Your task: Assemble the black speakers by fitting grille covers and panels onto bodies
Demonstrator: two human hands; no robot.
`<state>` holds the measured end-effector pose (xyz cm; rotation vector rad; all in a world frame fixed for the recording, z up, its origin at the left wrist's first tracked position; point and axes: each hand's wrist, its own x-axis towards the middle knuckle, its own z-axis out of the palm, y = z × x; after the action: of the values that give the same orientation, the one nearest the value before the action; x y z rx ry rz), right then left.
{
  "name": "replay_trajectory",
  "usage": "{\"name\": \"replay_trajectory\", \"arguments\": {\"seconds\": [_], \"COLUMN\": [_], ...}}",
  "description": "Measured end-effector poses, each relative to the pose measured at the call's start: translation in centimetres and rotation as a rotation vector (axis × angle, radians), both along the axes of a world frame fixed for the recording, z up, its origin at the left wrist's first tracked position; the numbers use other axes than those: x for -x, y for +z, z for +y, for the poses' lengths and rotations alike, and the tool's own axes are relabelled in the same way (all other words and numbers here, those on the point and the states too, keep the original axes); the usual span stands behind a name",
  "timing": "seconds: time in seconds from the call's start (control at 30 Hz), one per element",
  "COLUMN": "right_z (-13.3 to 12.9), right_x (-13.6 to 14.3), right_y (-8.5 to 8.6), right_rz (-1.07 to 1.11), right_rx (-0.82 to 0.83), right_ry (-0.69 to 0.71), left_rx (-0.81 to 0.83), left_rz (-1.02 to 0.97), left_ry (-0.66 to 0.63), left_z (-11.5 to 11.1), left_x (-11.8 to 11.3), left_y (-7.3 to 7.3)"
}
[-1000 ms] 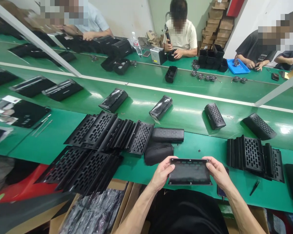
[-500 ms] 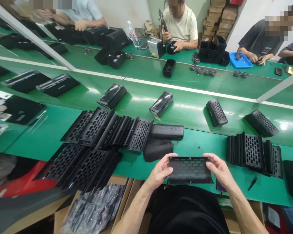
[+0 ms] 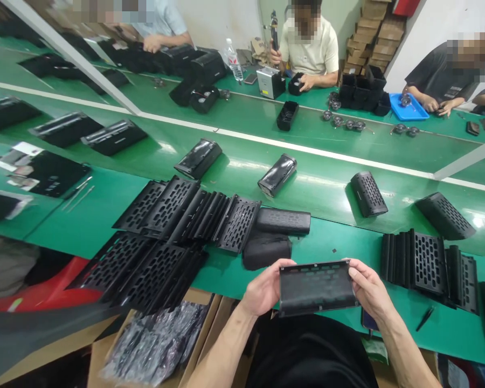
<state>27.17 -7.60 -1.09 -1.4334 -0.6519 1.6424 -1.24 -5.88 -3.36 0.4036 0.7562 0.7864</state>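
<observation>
A black slotted panel (image 3: 317, 288) is held between my two hands above the near table edge, its hollow inner side facing me. My left hand (image 3: 263, 288) grips its left end, with the thumb no longer showing on the inner face. My right hand (image 3: 369, 285) grips the right end, thumb near the upper right corner. Beyond the panel lie a black slotted cover (image 3: 283, 221) and a dark padded piece (image 3: 267, 251). Stacked slotted panels (image 3: 238, 223) lie to the left, and another stack (image 3: 427, 262) stands to the right.
Black speaker-like housings (image 3: 278, 174) rest on the green conveyor (image 3: 242, 156). A pen (image 3: 425, 319) lies at the right. Below the table edge is a carton (image 3: 210, 328) with plastic-wrapped parts. Several people work across the line.
The panel has tilted, its right end now higher than its left. My left thumb has left its inner face. The view has shifted, so the surroundings appear farther right.
</observation>
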Motion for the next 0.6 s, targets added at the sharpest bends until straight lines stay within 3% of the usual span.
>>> {"name": "replay_trajectory", "arguments": {"seconds": [0.1,0.23,0.33,0.4,0.47,0.6], "right_z": [1.9,5.2,9.1,13.0,18.0,28.6], "right_x": [0.7,2.4,3.9,5.3,7.4,13.3], "right_y": [0.3,1.0,1.7,1.8,1.1,-2.2], "right_rz": [0.056,0.164,0.141,0.03,-0.112,-0.234], "right_rx": [0.029,0.094,0.133,0.128,0.097,0.131], "right_ry": [0.121,0.354,0.551,0.505,0.289,0.052], "left_rx": [0.183,0.34,0.331,0.298,0.298,0.284], "left_rz": [-0.158,-0.22,-0.33,-0.408,-0.469,-0.552], "left_ry": [-0.132,-0.359,-0.359,-0.261,-0.182,0.01], "left_z": [1.0,1.2,0.5,-0.1,-0.7,-2.4], "left_x": [-0.4,-1.0,-0.7,0.0,1.0,2.5], "left_y": [-0.6,-0.9,-0.6,-0.6,-0.8,-1.2]}}
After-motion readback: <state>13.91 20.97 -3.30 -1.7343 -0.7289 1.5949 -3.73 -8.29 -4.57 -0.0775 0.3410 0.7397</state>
